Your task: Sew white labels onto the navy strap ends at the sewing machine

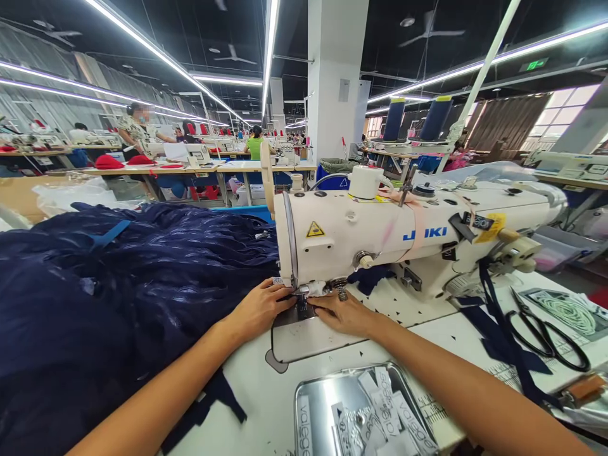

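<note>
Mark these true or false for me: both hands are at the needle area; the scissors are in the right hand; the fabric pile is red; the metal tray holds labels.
1. Both hands are at the needle area: true. The left hand and right hand rest on the bed below the sewing machine head.
2. Scissors in the right hand: false. The scissors lie on the table, off to the right.
3. Fabric pile is red: false. The fabric pile is navy blue.
4. Metal tray holds labels: true. The metal tray holds printed labels.
</note>
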Tool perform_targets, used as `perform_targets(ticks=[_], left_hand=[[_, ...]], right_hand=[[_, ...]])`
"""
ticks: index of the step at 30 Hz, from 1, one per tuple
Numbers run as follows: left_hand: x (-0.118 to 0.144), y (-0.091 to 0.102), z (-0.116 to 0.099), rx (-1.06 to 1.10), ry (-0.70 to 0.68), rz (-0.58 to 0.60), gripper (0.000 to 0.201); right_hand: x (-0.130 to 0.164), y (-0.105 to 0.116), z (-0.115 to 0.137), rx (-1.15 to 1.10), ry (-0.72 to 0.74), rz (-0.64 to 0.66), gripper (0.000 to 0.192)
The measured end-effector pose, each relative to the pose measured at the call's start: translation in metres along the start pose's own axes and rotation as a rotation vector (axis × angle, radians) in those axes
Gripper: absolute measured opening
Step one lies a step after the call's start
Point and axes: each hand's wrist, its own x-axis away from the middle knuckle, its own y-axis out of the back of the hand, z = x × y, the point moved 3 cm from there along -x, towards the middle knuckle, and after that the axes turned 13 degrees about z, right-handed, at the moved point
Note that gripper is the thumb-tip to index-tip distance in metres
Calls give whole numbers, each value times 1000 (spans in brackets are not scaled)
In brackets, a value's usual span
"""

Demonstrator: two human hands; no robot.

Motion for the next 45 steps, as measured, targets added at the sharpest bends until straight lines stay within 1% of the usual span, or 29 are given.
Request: perform_targets(ticks=[2, 4, 6, 8, 10, 12, 14, 16, 19, 23, 28, 32, 38, 45], left_hand=[[1, 5, -6, -2, 62, -33, 25], [3, 9, -17, -18, 173, -42, 21], [4, 11, -28, -49, 317, -19, 30], [3, 12, -38, -80, 434, 0, 32], [2, 12, -41, -86, 495, 0, 26], [-1, 10, -38, -70, 486, 2, 21], [-3, 8, -33, -35, 435, 19, 19], [-4, 6, -27, 8, 383, 41, 18], [-3, 4, -23, 49, 364, 56, 20], [-1, 3, -23, 60, 358, 69, 23], [-1, 5, -23, 58, 353, 79, 22], [-2, 4, -21, 57, 352, 73, 23], [-2, 0, -19, 45, 356, 81, 23], [-3, 3, -20, 35, 365, 91, 26]], right_hand=[[-2, -1, -3, 16, -41, -20, 28], [-4, -2, -3, 73, -93, -12, 25], [-3, -2, -1, 163, -133, 19, 25], [0, 1, 5, 253, -124, 46, 28], [4, 7, 13, 318, -98, 70, 29], [9, 12, 21, 345, -70, 126, 24], [13, 16, 26, 346, -48, 196, 16], [17, 17, 27, 335, -14, 233, 13], [20, 13, 22, 315, 45, 180, 17], [19, 8, 16, 318, 109, 105, 22], [17, 8, 24, 386, 106, 122, 17], [15, 8, 30, 409, 90, 137, 16], [14, 4, 29, 389, 73, 173, 16], [14, 4, 31, 389, 49, 190, 17]])
